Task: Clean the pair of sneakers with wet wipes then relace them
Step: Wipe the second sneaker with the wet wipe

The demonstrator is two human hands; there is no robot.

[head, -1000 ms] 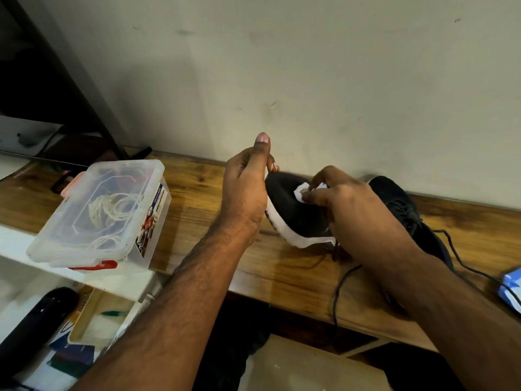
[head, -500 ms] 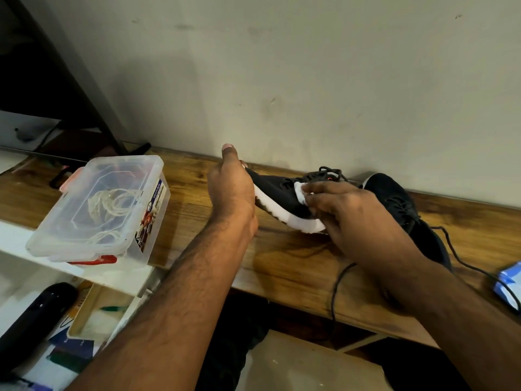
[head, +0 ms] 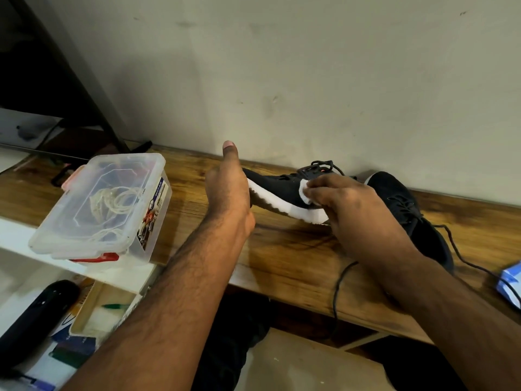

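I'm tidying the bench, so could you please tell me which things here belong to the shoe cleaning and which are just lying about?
In use: held sneaker, wet wipe, second sneaker, blue wipes pack.
Lying about: clear plastic box, black bottle, green pen.

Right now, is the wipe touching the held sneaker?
Touching. In the head view, the right hand presses the wipe flat on the held sneaker, with no gap visible.
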